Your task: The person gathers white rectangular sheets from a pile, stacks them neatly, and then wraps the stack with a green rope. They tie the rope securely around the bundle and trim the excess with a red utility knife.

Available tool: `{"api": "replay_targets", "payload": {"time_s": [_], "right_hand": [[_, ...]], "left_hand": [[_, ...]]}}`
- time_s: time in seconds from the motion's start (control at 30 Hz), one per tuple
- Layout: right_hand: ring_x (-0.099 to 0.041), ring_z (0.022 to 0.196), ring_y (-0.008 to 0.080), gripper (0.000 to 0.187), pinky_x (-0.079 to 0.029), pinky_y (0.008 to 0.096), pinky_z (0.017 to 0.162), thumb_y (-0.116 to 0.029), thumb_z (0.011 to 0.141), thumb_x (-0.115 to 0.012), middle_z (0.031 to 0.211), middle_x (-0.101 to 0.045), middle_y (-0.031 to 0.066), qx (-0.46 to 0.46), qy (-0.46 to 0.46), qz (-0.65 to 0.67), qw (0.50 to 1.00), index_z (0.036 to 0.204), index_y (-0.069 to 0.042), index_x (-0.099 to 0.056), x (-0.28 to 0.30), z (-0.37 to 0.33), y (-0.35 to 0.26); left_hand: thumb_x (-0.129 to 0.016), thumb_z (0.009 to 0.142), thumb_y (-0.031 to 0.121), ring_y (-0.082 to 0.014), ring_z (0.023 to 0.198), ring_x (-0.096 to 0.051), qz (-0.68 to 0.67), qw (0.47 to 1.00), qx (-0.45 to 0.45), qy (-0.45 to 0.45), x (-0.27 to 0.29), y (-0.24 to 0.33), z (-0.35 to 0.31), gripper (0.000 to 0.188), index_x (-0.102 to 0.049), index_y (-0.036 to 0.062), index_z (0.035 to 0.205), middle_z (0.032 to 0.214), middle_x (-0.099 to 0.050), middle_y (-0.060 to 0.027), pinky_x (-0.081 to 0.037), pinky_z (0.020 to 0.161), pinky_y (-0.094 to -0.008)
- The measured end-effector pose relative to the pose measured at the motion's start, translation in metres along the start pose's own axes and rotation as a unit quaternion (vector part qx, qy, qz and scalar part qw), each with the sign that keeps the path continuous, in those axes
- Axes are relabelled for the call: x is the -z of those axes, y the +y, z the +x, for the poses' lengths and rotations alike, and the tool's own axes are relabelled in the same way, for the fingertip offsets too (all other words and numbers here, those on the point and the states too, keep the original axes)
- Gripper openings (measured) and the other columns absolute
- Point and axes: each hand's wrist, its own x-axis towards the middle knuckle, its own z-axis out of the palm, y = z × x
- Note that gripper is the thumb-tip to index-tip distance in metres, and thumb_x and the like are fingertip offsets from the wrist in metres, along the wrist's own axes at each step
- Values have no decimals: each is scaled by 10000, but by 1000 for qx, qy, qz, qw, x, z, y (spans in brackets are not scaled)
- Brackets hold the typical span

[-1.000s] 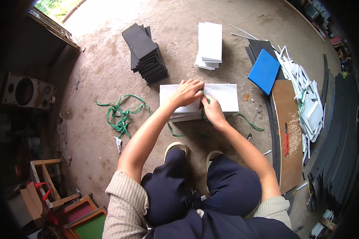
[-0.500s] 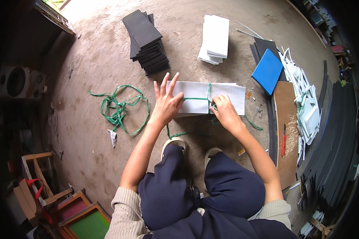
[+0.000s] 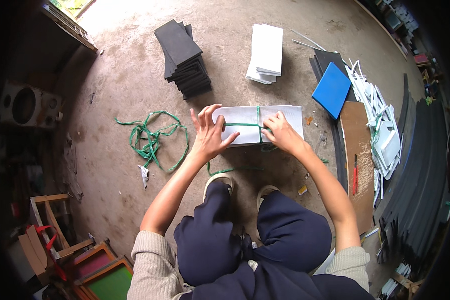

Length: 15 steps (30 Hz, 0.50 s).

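A bundle of white sheets (image 3: 285, 135) lies on the floor in front of my feet. Green string (image 3: 242, 124) crosses it lengthwise and crosswise. My left hand (image 3: 210, 131) rests at the bundle's left end with its fingers and thumb spread. Beside the string crossing, my right hand (image 3: 284, 132) has thumb and fingertips closed together on the green string; the fingers partly hide it there. One string tail runs down from the left end toward my left shoe. A loose tangle of green string (image 3: 149, 142) lies to the left.
Beyond the bundle stand a black stack of sheets (image 3: 180, 45) and a white stack (image 3: 266, 50). At right are a blue sheet (image 3: 331, 90), white offcuts (image 3: 385, 140), and a brown board (image 3: 357, 130) with a red cutter knife (image 3: 355, 176). Wooden frames (image 3: 105, 272) stand at lower left.
My left fingers have spread, with the thumb lowered onto the bundle's near side. My right hand has shifted slightly at the string crossing. The view has tilted a little.
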Motion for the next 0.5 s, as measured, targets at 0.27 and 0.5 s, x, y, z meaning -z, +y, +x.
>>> {"api": "replay_targets", "payload": {"time_s": [0.27, 0.5], "right_hand": [[-561, 689, 189, 189, -416, 331, 665, -233, 836, -527, 675, -558, 98, -187, -50, 153, 969, 781, -54, -557, 57, -14, 11], [-548, 876, 178, 254, -391, 317, 891, -258, 881, -472, 865, -588, 99, -268, 115, 712, 639, 826, -20, -539, 51, -22, 23]], "left_hand": [[-595, 779, 361, -271, 514, -477, -191, 947, 258, -22, 1, -4, 8, 394, -450, 10, 672, 592, -497, -139, -383, 504, -363], [-643, 731, 179, -218, 485, -463, -193, 943, 241, 125, -9, -15, 13, 308, -434, -6, 603, 585, -450, -120, -378, 489, -315]]}}
